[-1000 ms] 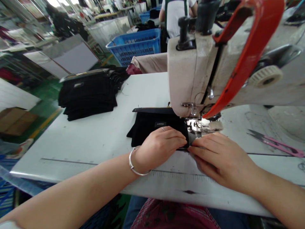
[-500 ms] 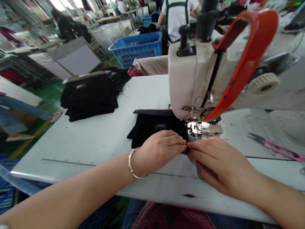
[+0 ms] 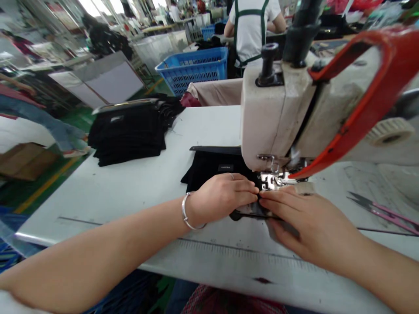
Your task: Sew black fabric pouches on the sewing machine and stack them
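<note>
A black fabric piece [image 3: 206,168] with a small label lies flat on the sewing machine table, its right side against the metal presser foot [image 3: 269,180]. My left hand [image 3: 225,195], wearing a ring and a bangle, rests over its near part with fingertips pinched at the edge beside the foot. Fingertips of my right hand [image 3: 297,218] meet the left ones there, closed on the same edge just in front of the foot. A dark strip of the piece shows below my fingers. What lies under both palms is hidden.
The white sewing machine [image 3: 271,117] with a red lever [image 3: 363,113] stands above my right hand. Pink-handled thread snips [image 3: 386,213] lie at right. A stack of black fabric pieces [image 3: 129,133] sits at left. Beyond are a blue crate [image 3: 194,69] and a co-worker [image 3: 250,32].
The view has shifted slightly, so the machine sits further right. A dark strip of the fabric now shows below my fingers. My hands stay together at the foot. A passer-by at left has moved.
</note>
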The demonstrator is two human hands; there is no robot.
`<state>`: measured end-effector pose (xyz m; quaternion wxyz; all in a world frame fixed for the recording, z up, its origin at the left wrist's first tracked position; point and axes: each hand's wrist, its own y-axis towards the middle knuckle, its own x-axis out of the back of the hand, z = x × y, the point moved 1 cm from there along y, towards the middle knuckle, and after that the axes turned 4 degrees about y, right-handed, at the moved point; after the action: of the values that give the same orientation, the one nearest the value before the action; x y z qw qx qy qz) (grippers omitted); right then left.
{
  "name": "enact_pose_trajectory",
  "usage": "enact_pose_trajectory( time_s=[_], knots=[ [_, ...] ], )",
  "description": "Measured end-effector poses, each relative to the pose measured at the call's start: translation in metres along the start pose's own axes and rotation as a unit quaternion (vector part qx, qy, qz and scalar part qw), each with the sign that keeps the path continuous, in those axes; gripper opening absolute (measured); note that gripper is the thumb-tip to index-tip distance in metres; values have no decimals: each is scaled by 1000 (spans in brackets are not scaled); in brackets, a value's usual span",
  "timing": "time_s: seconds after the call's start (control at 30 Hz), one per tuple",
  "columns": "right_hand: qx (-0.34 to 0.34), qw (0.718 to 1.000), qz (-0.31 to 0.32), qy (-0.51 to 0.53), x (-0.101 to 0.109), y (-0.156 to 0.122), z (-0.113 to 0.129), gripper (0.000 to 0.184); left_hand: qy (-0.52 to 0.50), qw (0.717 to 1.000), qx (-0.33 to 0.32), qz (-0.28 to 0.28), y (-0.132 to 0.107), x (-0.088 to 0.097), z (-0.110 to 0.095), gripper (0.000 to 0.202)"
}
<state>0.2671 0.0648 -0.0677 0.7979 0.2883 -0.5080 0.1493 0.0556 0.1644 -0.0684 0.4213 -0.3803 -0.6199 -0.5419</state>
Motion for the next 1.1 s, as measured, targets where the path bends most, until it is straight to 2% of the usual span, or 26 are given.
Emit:
enact_pose_trajectory(
  time_s=[0.2, 0.47, 0.67, 0.93, 1.1],
  knots=[
    [-30, 998, -23, -58, -4, 3, -6, 31, 38, 999, -1, -13, 6, -5, 12, 21],
    [-51, 995, -29, -85, -6, 9, -15, 31, 48, 995, 68, -52, 12, -13, 25, 21],
    [-50, 996, -32, -72, -9, 9, -16, 29, 39, 992, 103, -60, 17, -11, 25, 22],
    [-49, 995, -22, -79, -8, 10, -18, 30, 39, 992, 100, -63, 18, -11, 25, 26],
    [-44, 996, -21, -71, -9, 8, -18, 31, 58, 991, 103, -56, 16, -10, 20, 18]
  ],
)
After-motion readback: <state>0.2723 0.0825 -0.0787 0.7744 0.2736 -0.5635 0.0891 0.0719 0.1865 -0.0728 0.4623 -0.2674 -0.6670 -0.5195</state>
